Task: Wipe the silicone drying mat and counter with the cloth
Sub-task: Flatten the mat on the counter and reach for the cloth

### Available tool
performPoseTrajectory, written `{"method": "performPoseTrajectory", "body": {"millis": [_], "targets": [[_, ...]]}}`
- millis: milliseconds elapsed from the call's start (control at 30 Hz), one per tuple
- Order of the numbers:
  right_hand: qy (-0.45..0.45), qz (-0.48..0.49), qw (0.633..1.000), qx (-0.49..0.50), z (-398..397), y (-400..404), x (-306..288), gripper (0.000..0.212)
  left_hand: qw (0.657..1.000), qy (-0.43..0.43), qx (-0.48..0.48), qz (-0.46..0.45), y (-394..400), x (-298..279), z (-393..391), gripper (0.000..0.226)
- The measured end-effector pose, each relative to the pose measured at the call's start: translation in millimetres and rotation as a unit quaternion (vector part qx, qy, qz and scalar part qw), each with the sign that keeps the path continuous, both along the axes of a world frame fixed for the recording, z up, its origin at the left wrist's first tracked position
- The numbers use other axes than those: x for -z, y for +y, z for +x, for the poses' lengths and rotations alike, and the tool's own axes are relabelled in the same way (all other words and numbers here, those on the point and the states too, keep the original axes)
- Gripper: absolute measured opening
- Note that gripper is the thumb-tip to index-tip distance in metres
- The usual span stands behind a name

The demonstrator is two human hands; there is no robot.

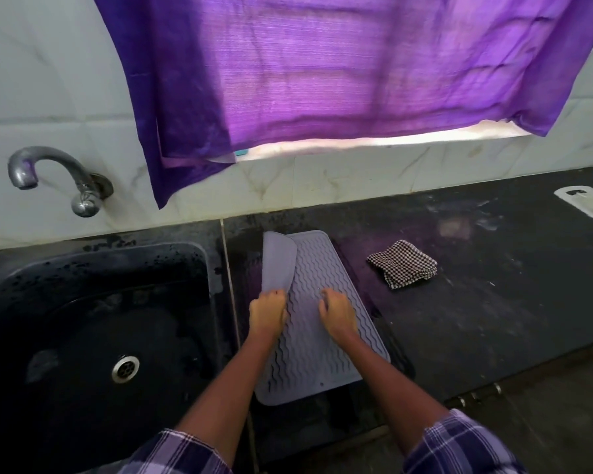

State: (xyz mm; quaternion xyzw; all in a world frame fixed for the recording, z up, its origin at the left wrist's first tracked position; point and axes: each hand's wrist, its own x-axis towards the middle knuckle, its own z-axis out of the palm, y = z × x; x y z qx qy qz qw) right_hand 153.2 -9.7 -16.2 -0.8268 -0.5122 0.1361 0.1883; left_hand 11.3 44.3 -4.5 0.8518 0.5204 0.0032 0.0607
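A grey silicone drying mat [317, 350] with wavy ridges lies on the dark counter [476, 302], just right of the sink. Its far left corner is folded over, smooth underside up. My left hand [267, 314] grips the edge of that folded flap. My right hand [338, 314] rests on the mat's ridged middle, fingers curled, holding nothing that I can see. The checked cloth [403, 263] lies crumpled on the counter to the right of the mat, apart from both hands.
A black sink [93, 336] with a metal drain [125, 369] sits left of the mat, a metal tap [48, 172] on the tiled wall above. A purple curtain [322, 70] hangs over the window. A white object [586, 203] lies at the counter's far right.
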Motion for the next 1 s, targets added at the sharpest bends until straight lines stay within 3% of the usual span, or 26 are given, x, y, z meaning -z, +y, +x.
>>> {"method": "performPoseTrajectory", "body": {"millis": [200, 333, 600, 733, 1000], "targets": [[-0.002, 0.011, 1.000, -0.009, 6.4, 13.2, -4.5, 0.034, 0.986, -0.045, -0.160, -0.025, 11.0, 2.2, -44.0, 0.025], [-0.015, 0.004, 0.999, -0.030, 11.8, 23.4, -10.2, 0.034, 0.971, 0.020, -0.239, 0.001, 12.0, 6.3, -59.7, 0.028], [-0.083, -0.045, 0.994, -0.049, 60.4, 32.1, -12.9, 0.035, 0.984, 0.063, -0.163, -0.041, 19.3, 1.3, -4.7, 0.044], [-0.141, -0.080, 0.987, -0.012, 113.7, 32.3, -10.5, 0.038, 0.985, 0.079, -0.140, -0.055, 19.7, -2.0, 31.9, 0.058], [-0.206, -0.117, 0.971, 0.044, 180.2, 48.3, 2.3, 0.031, 0.976, 0.102, -0.167, -0.095, 29.9, -5.6, 59.4, 0.061]]}}
